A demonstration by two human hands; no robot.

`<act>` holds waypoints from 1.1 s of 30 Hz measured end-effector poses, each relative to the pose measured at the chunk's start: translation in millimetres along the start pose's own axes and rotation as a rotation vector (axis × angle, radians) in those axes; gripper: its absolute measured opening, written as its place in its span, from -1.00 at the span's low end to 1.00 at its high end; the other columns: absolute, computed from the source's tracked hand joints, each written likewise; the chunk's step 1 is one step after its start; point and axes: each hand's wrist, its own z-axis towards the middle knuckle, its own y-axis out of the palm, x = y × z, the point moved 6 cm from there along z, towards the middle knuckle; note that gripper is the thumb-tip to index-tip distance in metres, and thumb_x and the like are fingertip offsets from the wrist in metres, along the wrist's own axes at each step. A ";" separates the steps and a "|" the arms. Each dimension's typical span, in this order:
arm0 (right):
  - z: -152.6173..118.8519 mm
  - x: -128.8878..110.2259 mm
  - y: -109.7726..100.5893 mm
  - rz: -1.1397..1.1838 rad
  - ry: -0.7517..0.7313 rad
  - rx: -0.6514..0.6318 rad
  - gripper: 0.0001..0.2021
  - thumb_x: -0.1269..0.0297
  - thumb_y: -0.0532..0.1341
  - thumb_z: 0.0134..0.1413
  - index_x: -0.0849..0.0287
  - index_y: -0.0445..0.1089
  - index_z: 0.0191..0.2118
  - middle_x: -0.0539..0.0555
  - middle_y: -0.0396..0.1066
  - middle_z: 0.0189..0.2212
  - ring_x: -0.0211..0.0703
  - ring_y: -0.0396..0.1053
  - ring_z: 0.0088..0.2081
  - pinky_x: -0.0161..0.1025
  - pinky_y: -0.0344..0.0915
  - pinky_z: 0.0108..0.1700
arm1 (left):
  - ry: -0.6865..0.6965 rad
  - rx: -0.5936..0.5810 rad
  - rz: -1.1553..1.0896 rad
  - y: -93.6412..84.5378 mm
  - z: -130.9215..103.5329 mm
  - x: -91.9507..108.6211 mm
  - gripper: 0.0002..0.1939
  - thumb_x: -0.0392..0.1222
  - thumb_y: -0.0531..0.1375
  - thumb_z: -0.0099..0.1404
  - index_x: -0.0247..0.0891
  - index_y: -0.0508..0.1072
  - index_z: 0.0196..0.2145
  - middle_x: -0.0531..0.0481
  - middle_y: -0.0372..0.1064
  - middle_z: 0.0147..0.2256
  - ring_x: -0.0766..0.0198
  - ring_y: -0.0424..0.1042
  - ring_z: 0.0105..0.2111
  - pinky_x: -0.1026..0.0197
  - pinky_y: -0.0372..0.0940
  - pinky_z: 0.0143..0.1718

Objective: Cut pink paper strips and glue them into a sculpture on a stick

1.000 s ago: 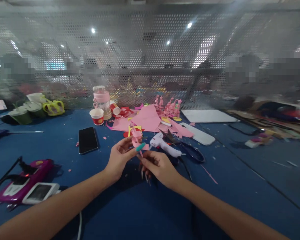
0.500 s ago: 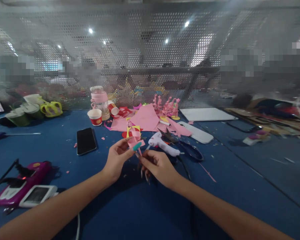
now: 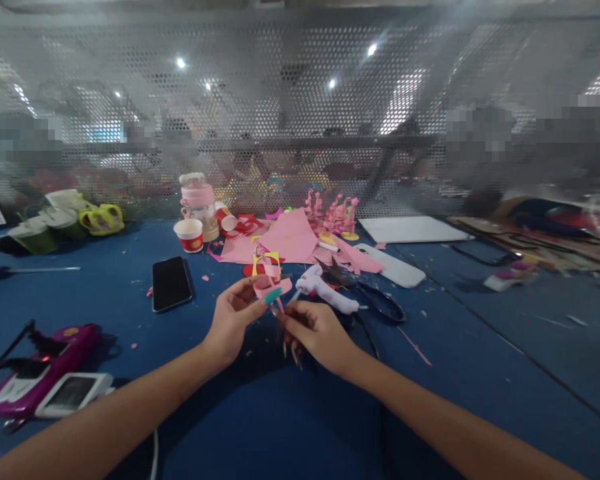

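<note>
My left hand point(image 3: 234, 319) pinches a small pink paper piece point(image 3: 265, 285) between thumb and fingers, over the middle of the blue table. From its lower side a narrow pink paper strip point(image 3: 281, 305) runs down to my right hand point(image 3: 320, 333), whose thumb and fingertips are closed on it. Just beyond my right hand lies a white glue gun point(image 3: 325, 290), with dark-handled scissors point(image 3: 380, 300) to its right. Behind my left hand are a yellow square piece point(image 3: 274, 257) and pink paper sheets point(image 3: 293, 235).
Several pink curled-paper pieces point(image 3: 350, 217) stand at the back. A black phone point(image 3: 172, 284), a red-and-white paper cup point(image 3: 189, 235) and a pink bottle point(image 3: 198, 200) are on the left. A purple power strip point(image 3: 40, 367) lies at near left. A white phone point(image 3: 393, 265) lies to the right.
The pink piece in my left hand now looks more rounded and slightly turned. Both hands stay in nearly the same place and keep their hold.
</note>
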 end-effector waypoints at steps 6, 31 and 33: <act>1.2 1.0 0.1 0.011 0.027 -0.005 -0.72 0.08 0.19 -0.15 0.19 0.23 -0.58 -0.08 0.22 -0.72 -0.39 0.14 -0.75 -0.40 0.12 -0.70 | -0.009 -0.035 0.009 3.5 -2.1 2.5 -0.58 -0.33 0.30 -0.09 -0.26 0.37 -0.21 -0.05 0.45 -0.24 0.22 0.42 -0.22 0.26 0.29 -0.21; 4.0 4.7 0.2 0.113 0.110 -0.036 -0.63 -0.02 0.24 -0.28 0.20 0.21 -0.65 -0.12 0.17 -0.80 -0.42 0.11 -0.80 -0.43 0.05 -0.75 | 0.031 -0.039 -0.019 4.3 -2.3 5.7 -0.43 -0.36 0.29 -0.09 -0.25 0.24 -0.09 -0.04 0.44 -0.27 0.30 0.42 -0.29 0.27 0.27 -0.22; 4.0 4.5 0.5 0.122 0.115 -0.047 -0.63 -0.02 0.23 -0.27 0.21 0.22 -0.64 -0.12 0.17 -0.81 -0.42 0.11 -0.80 -0.43 0.05 -0.76 | 0.031 -0.056 0.008 5.0 -3.3 5.9 -0.42 -0.34 0.30 -0.08 -0.24 0.23 -0.08 -0.06 0.43 -0.23 0.27 0.41 -0.24 0.25 0.25 -0.17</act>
